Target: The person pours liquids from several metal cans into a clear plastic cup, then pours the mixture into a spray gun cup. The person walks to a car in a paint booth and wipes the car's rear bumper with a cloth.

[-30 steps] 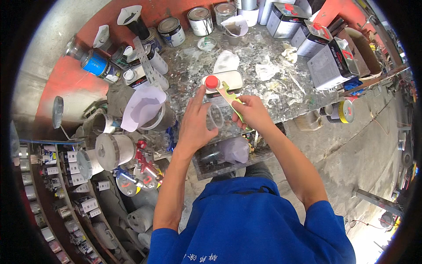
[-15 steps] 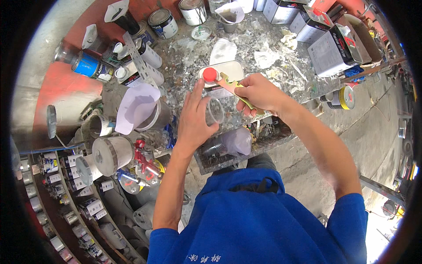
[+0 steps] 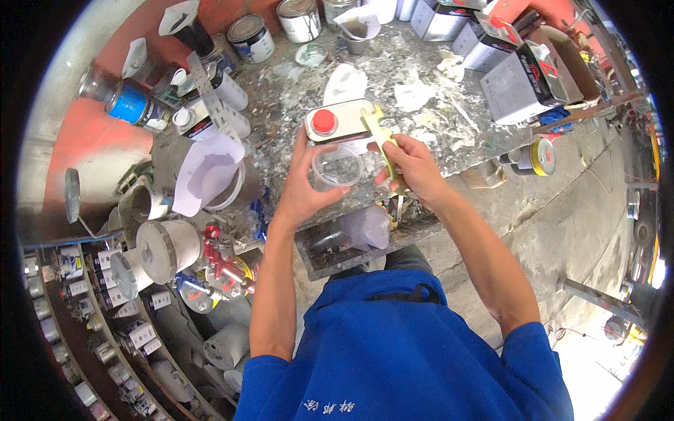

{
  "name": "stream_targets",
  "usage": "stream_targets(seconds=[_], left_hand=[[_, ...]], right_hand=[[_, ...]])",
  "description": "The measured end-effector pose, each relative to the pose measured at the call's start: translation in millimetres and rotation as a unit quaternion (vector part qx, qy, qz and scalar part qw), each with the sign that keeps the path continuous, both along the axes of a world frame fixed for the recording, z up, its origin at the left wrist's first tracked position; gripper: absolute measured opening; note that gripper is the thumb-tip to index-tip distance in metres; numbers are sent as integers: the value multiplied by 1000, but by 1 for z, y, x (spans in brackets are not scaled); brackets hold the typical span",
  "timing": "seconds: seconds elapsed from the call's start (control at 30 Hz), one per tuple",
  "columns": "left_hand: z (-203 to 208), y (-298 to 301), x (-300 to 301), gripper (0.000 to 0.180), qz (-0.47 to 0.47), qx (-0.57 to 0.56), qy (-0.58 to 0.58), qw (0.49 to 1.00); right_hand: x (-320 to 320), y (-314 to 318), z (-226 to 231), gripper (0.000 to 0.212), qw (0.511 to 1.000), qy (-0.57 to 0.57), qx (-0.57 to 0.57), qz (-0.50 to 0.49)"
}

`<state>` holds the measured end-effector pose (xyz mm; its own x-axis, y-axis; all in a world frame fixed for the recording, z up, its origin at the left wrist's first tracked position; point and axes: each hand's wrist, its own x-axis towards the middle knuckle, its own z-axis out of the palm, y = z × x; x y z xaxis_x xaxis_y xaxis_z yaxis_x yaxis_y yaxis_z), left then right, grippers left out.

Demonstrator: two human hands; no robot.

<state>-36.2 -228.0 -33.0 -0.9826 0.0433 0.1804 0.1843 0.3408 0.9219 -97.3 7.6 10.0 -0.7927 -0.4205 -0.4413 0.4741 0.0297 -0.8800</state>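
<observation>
A clear cup (image 3: 337, 167) is held in the left hand (image 3: 298, 184), between spread thumb and fingers, at the near side of the bench (image 3: 288, 91). Apart from it, a yellow-green tool (image 3: 380, 133) is gripped by the right hand (image 3: 413, 168), its far end slanted left over the red-capped can (image 3: 351, 118).

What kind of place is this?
It looks like a paint workshop, maybe where colours get mixed. There's a red spray gun, lots of metal cans and a messy, splattered bench.
</observation>
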Motion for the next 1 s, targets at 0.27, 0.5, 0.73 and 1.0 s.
stream_targets(seconds=[0.27, 0.5, 0.73, 1.0], left_hand=[[17, 22, 12, 77, -29, -76, -10, 997], [8, 86, 23, 74, -88, -37, -20, 995], [31, 65, 6, 67, -97, -225, 51, 968], [49, 56, -32, 60, -151, -374, 124, 907]], right_hand=[[-15, -7, 6, 28, 995, 81, 19, -49], [-31, 23, 6, 26, 994, 75, 4, -81], [-13, 81, 3, 26, 990, 46, 5, -137], [17, 94, 32, 26, 996, 26, 85, 17]])
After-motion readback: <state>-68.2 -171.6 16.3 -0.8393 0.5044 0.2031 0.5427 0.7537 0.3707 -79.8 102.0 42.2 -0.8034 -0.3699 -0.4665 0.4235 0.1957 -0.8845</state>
